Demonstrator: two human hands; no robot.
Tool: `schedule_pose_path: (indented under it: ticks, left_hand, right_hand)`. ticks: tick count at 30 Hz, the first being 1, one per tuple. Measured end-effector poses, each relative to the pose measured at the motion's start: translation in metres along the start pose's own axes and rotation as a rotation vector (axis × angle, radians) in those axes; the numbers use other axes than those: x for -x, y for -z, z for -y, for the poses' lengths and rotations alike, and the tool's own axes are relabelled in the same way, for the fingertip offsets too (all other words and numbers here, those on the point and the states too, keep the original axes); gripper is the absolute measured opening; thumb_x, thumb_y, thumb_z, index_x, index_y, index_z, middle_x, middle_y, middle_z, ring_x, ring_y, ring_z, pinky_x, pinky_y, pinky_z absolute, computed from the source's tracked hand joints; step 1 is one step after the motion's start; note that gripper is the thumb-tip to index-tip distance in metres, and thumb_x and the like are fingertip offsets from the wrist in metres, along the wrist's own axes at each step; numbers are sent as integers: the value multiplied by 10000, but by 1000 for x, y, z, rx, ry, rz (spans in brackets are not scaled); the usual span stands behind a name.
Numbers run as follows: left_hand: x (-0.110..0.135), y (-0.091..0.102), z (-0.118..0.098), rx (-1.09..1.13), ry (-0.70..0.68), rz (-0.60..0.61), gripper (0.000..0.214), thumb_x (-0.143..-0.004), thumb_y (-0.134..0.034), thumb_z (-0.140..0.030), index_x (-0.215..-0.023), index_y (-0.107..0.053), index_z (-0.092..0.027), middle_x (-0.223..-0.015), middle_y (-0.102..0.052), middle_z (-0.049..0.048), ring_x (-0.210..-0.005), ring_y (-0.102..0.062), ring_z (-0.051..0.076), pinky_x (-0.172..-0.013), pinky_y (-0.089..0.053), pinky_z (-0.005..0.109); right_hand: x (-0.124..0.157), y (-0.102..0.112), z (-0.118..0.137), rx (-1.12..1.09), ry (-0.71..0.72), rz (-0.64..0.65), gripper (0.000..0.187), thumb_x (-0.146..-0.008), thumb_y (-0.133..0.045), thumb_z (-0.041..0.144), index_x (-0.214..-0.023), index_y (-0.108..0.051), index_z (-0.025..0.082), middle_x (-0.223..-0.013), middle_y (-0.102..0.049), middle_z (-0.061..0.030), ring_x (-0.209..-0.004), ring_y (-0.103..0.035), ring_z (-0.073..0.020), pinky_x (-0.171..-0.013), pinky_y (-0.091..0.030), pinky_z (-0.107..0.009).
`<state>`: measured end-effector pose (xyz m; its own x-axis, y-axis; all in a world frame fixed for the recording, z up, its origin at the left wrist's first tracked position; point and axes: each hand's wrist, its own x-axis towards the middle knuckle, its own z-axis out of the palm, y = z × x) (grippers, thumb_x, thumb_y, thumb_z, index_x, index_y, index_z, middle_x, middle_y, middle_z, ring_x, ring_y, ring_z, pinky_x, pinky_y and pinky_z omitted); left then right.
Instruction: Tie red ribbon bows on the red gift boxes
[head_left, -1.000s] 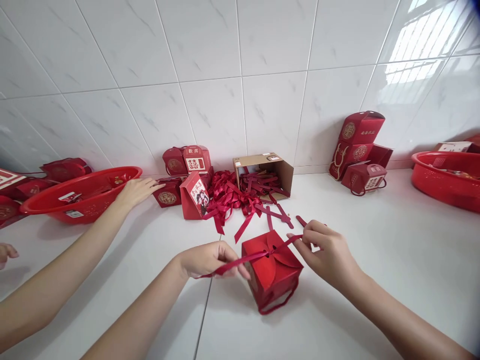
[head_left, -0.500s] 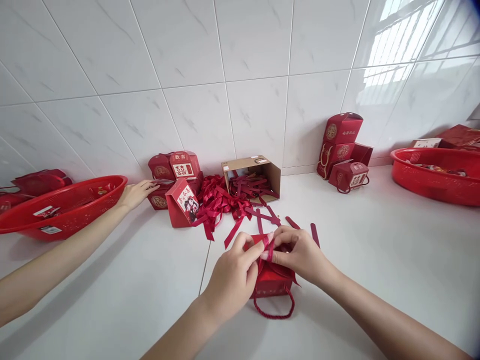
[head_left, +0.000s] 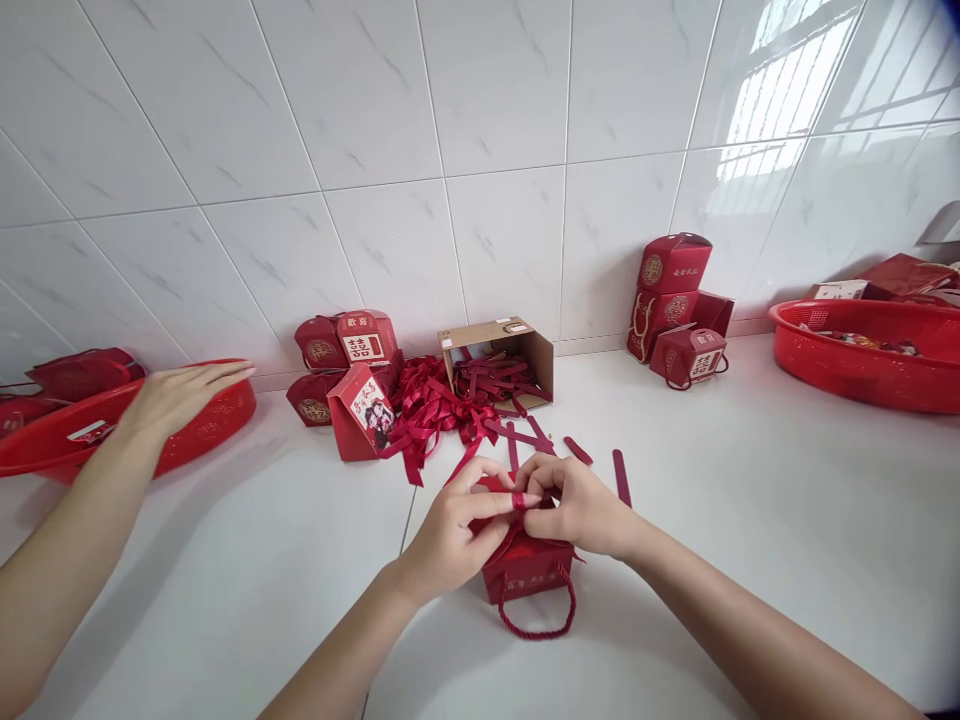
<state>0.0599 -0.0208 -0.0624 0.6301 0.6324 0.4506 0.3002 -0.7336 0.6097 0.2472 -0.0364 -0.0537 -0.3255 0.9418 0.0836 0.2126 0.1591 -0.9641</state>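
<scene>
A small red gift box point(head_left: 529, 575) with a twisted rope handle point(head_left: 538, 634) stands on the white table in front of me. My left hand point(head_left: 457, 530) is at its top, with a red ribbon point(head_left: 520, 500) looped over a finger and pinched near the thumb. My right hand point(head_left: 574, 505) meets it from the right, fingers closed on the same ribbon above the box. The fingers hide most of the knot area. Just beyond lies a heap of loose red ribbons point(head_left: 427, 400), and dark red strips point(head_left: 577, 450) are scattered nearby.
An open cardboard box point(head_left: 540, 360) holds more strips. Red gift boxes point(head_left: 367, 345) stand at the back left, others point(head_left: 679, 265) at the back right. A red plastic basket point(head_left: 855, 365) is far right, another point(head_left: 217, 420) far left. Another person's hand point(head_left: 176, 400) is over the left basket.
My hands have shifted slightly, the left index finger now reaching through the ribbon loop. The other person's hand has moved left from the back-left boxes to above the left basket.
</scene>
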Motion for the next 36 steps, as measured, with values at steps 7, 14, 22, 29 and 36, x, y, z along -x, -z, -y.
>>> schedule_pose_path:
  ticks: [7, 14, 22, 29, 36]
  left_hand:
    - [-6, 3, -3, 127, 106, -34, 223, -845, -539, -108, -778, -727, -206, -908, -542, 44, -777, -559, 126, -663, -481, 228]
    - [2, 8, -6, -98, 253, -113, 157, -901, -465, -193, -851, -614, -192, -940, -545, 37, -721, -547, 127, -673, -467, 264]
    - [16, 23, -9, -170, 463, -71, 182, -925, -404, -304, -824, -525, -212, -962, -536, 40, -739, -541, 157, -703, -474, 308]
    - [9, 28, -6, 2, 423, 0, 324, -921, -425, -412, -695, -521, -201, -1276, -521, 79, -1220, -453, 264, -999, -399, 435]
    - [16, 28, 1, -649, 266, -80, 301, -931, -418, -382, -774, -615, -218, -1309, -501, 90, -1215, -410, 324, -952, -328, 545]
  right_hand:
    - [-5, 7, 8, 74, -13, 86, 169, -574, -607, 135, -492, -462, 161, -851, -566, -7, -717, -520, -119, -581, -392, -232]
    - [1, 13, 8, 206, -23, 44, 167, -588, -603, 145, -500, -463, 165, -955, -587, -25, -776, -539, -144, -638, -412, -265]
    - [10, 23, 6, 352, 9, -11, 173, -628, -553, 119, -535, -423, 184, -1036, -605, -38, -880, -568, -186, -732, -430, -316]
    - [12, 23, 3, 295, 57, 59, 205, -666, -572, 122, -533, -435, 196, -1271, -587, -62, -1197, -514, -266, -947, -403, -418]
    - [18, 22, 3, 307, 8, 59, 173, -650, -596, 108, -552, -480, 192, -1344, -533, -45, -1238, -483, -305, -968, -399, -465]
